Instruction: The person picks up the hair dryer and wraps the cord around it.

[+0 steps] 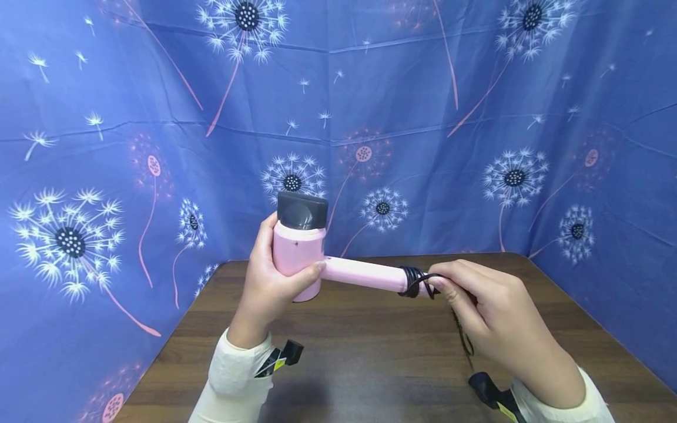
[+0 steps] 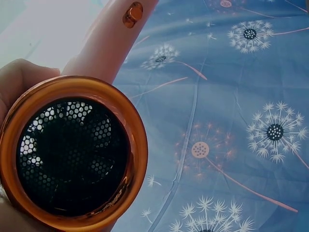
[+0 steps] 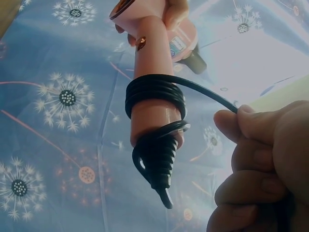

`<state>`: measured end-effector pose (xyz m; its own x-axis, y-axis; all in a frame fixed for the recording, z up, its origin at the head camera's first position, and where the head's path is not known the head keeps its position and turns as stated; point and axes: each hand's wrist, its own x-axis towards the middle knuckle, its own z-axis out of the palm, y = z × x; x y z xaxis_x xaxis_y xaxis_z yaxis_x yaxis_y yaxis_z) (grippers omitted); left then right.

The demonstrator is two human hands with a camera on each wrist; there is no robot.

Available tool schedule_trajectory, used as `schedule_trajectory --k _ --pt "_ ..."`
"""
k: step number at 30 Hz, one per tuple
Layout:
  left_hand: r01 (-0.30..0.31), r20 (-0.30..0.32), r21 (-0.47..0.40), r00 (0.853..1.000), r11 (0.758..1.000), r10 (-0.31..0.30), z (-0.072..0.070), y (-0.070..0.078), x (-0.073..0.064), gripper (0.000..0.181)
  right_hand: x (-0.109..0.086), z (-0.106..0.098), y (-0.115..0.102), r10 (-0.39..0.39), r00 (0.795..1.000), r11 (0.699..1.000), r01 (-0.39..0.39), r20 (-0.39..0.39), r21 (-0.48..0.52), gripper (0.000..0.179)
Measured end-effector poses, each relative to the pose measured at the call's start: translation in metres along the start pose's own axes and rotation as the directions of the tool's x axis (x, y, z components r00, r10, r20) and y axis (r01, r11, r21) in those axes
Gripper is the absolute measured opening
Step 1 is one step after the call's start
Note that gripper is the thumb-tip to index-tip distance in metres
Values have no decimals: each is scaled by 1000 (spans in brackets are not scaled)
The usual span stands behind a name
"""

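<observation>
A pink hair dryer [image 1: 365, 275] is held up above the table, its dark nozzle [image 1: 302, 210] pointing upward and its handle toward the right. My left hand [image 1: 272, 285] grips the dryer's barrel, thumb across the front. Several turns of black cord [image 3: 154, 96] circle the handle's lower end, above the ribbed cord sleeve [image 3: 159, 162]. My right hand [image 1: 499, 311] pinches the cord between thumb and forefinger, pulling a length out from the handle; its other fingers are curled. Loose cord [image 1: 465, 339] hangs below that hand. The left wrist view shows the copper-coloured rear ring [image 2: 137, 145] and a switch [image 2: 132, 14].
Below the hands lies a brown wooden table [image 1: 365, 364]. Blue cloth [image 1: 423, 194] with dandelion prints hangs behind it and along both sides. Black wrist cameras are strapped at both cream sleeves [image 1: 238, 370].
</observation>
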<state>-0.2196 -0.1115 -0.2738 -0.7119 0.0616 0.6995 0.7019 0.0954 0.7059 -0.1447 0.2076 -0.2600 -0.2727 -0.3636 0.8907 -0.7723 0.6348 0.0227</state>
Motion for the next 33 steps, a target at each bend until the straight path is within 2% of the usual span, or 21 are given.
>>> schedule_trajectory --k 13,26,33 --pt "-14 21 6 1000 1000 14 2 1 0 93 0 1 5 16 1000 1000 -16 -21 -5 23" --pt "-13 38 8 999 1000 12 0 3 -2 95 0 6 10 28 999 999 -28 -21 23 10" --pt "-42 71 19 997 999 41 -1 4 -2 97 -1 7 11 40 999 999 -40 -16 23 7"
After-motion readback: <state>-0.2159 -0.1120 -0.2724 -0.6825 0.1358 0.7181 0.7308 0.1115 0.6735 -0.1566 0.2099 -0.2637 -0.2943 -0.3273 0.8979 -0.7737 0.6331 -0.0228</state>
